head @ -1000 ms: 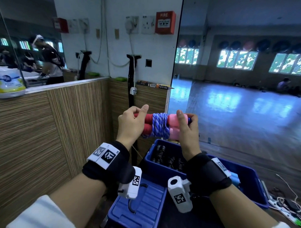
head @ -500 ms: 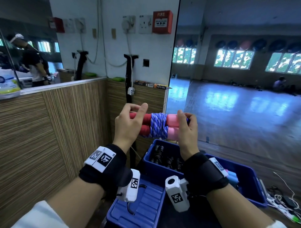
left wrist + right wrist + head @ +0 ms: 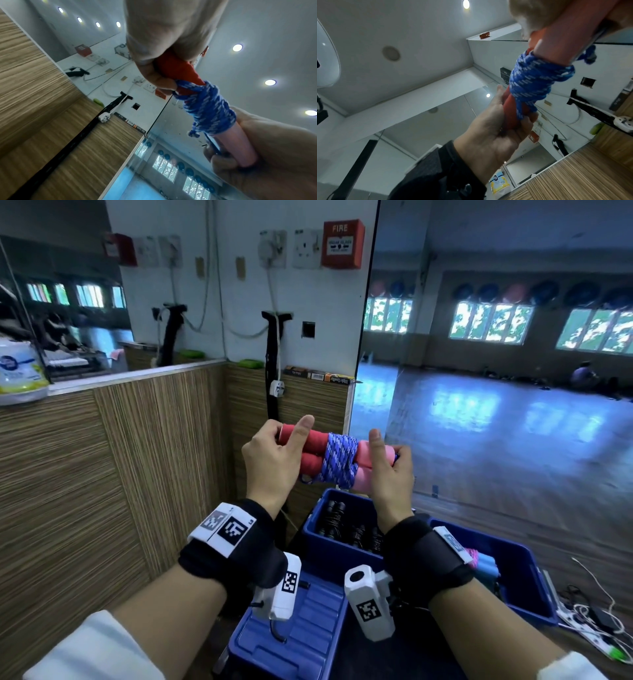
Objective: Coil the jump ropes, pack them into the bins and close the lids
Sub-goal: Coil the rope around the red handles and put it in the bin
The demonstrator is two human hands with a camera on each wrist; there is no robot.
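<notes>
I hold a jump rope (image 3: pixel 337 460) level at chest height, its blue-and-white cord wound tightly round the middle of two red-pink foam handles. My left hand (image 3: pixel 274 455) grips the red handle ends, thumb up. My right hand (image 3: pixel 390 470) grips the pink ends, thumb raised. In the left wrist view the cord (image 3: pixel 209 109) shows a short loose tail below the wrap. The right wrist view shows the same cord (image 3: pixel 537 79) wrap. Below stands an open blue bin (image 3: pixel 329 553) with several black coiled ropes, and a second blue bin (image 3: pixel 524 583) to its right holding a light blue rope.
A blue lid (image 3: pixel 301 631) lies flat in front of the bins. A wood-panelled counter wall (image 3: pixel 137 474) runs along the left and back. A mirror (image 3: pixel 496 371) fills the right. A white power strip (image 3: pixel 589 631) and cables lie on the floor at the right.
Both hands have kept the wrapped rope at about the same height. The thumbs shifted slightly on the handles; the view has swung a little.
</notes>
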